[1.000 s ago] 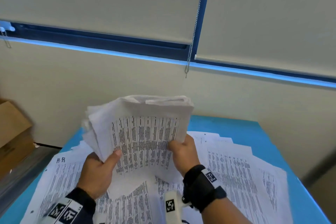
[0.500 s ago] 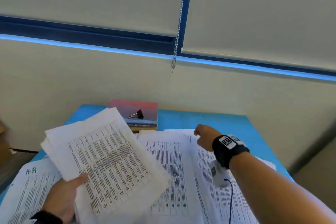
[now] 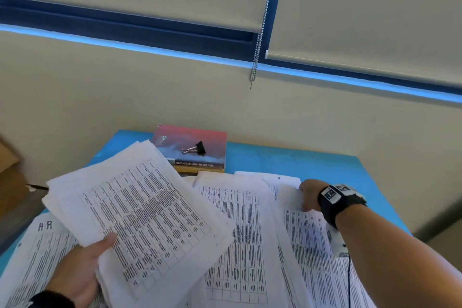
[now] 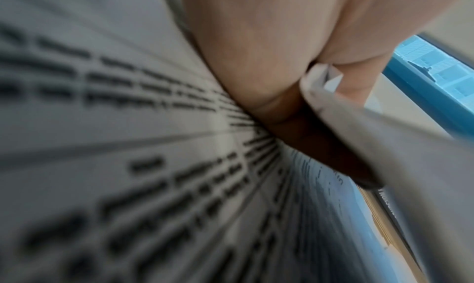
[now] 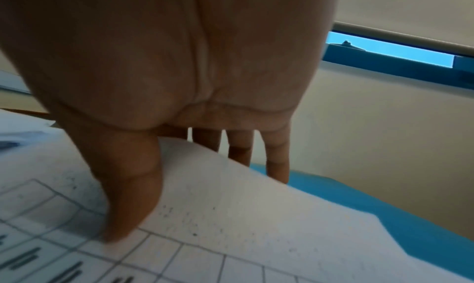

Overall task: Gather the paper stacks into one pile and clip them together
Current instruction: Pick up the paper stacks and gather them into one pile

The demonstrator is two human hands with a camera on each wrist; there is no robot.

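My left hand (image 3: 82, 270) grips a thick stack of printed sheets (image 3: 140, 220) by its near corner, thumb on top, held tilted above the table. In the left wrist view the stack (image 4: 384, 145) sits between thumb and fingers. More printed sheets (image 3: 240, 227) lie spread over the blue table (image 3: 312, 165). My right hand (image 3: 308, 195) pinches the far edge of the right-hand sheets (image 5: 243, 206), thumb on top and fingers behind the lifted edge. A black binder clip (image 3: 196, 149) lies on a red book (image 3: 192, 147) at the back.
The wall rises right behind the table's far edge. A bead chain (image 3: 257, 45) hangs from the window blind above. A cardboard box (image 3: 10, 177) stands off the table at the left. Sheets marked "H-R" (image 3: 37, 252) lie at the near left.
My right hand let go of the stack and reached to the far right sheets, now pinching their edge. My left hand lowered the stack to the left, uncovering the book and clip.
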